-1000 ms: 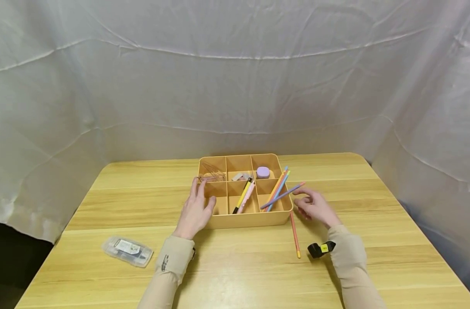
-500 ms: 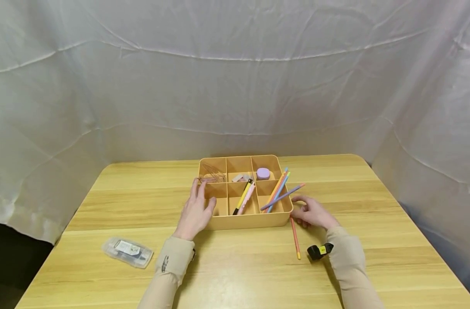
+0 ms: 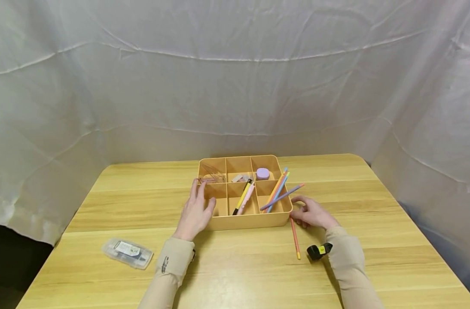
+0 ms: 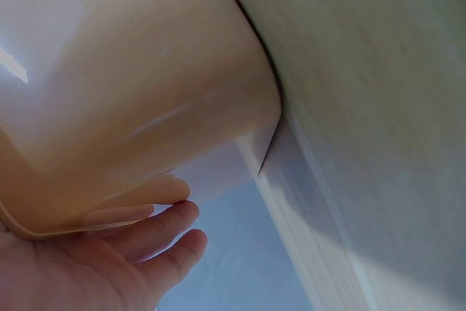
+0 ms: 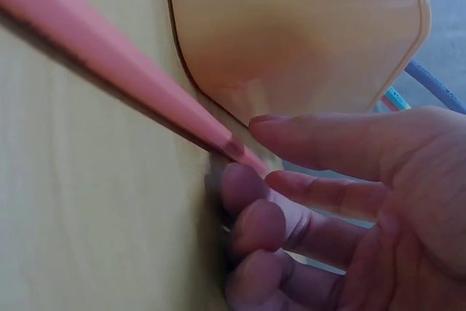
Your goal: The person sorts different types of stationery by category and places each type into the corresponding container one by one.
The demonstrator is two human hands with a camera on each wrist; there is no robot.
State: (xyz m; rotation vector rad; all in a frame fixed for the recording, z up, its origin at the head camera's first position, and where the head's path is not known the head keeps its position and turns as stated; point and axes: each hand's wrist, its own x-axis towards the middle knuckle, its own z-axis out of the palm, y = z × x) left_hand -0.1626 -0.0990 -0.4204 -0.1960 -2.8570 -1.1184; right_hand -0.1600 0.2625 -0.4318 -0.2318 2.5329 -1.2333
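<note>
A tan desk organizer (image 3: 247,221) with several compartments stands near the table's middle. My left hand (image 3: 195,213) rests at its left side, fingers along the outer wall in the left wrist view, thumb overlapping the front-left compartment from above. Beside the right front corner is my right hand (image 3: 313,213). A red pencil (image 5: 124,56) with a yellow end lies on the table; its far end reaches my right fingertips, with the thumb spread apart from it. Several coloured pencils (image 3: 276,195) lean in the front-right compartment, and a yellow-black pen (image 3: 242,197) and a pink pen (image 3: 246,198) in the front-middle one.
In the back row are a purple item (image 3: 263,173), small pale pieces (image 3: 239,177) and thin brownish items (image 3: 213,173). A clear plastic case (image 3: 127,252) lies at the left of the wooden table (image 3: 235,274). A black wrist device (image 3: 318,251) sits at the right sleeve; grey cloth (image 3: 235,94) hangs behind.
My right hand has moved slightly left and down to the end of the red pencil, then stayed there. My left hand and the organizer have kept their places.
</note>
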